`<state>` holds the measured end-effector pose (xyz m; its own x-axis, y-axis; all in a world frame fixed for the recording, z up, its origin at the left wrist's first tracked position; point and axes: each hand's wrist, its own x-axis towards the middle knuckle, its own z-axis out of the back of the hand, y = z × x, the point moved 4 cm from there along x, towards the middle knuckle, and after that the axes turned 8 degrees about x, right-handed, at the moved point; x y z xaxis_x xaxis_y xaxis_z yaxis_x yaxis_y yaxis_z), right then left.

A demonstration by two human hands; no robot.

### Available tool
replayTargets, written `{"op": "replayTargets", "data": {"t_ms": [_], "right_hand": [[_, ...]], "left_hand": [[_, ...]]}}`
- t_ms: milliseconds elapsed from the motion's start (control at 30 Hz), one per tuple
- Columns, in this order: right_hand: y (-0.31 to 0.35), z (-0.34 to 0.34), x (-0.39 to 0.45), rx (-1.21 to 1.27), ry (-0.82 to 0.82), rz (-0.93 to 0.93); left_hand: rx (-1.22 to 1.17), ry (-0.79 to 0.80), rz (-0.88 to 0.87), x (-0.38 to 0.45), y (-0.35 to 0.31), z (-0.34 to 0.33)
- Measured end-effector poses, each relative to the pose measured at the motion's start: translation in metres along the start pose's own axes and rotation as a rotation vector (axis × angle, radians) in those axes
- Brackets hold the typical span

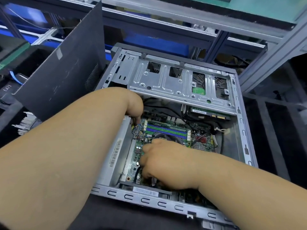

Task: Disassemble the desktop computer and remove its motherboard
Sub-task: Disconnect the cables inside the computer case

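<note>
left hand pinches a plug to free it | right hand on motherboard, grip hidden | case open

Open computer case lying on its side, filling the middle of the frame, its silver drive cage up at twelve o'clock. Down inside sits the green motherboard with blue and green memory slots across it. The left hand reaches in from nine o'clock, fingertips curled down onto a wire plug at the board's left edge, just beside the grey power supply. The right hand comes in from four o'clock, fingers bent down on the board near a black cable; what they pinch is hidden. At ten o'clock the dark side panel stands tilted, propped beside the case.
</note>
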<state>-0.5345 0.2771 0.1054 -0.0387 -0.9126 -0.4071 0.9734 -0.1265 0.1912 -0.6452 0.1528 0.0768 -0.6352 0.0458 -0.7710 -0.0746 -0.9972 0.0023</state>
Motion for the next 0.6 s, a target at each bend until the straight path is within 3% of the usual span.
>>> {"op": "replayTargets", "data": {"t_ms": [600], "right_hand": [[-0.0049, -0.0045, 0.0092, -0.111, -0.041, 0.002]], "left_hand": [[-0.052, 0.01, 0.035, -0.0002, 0.0013, 0.0005]]}}
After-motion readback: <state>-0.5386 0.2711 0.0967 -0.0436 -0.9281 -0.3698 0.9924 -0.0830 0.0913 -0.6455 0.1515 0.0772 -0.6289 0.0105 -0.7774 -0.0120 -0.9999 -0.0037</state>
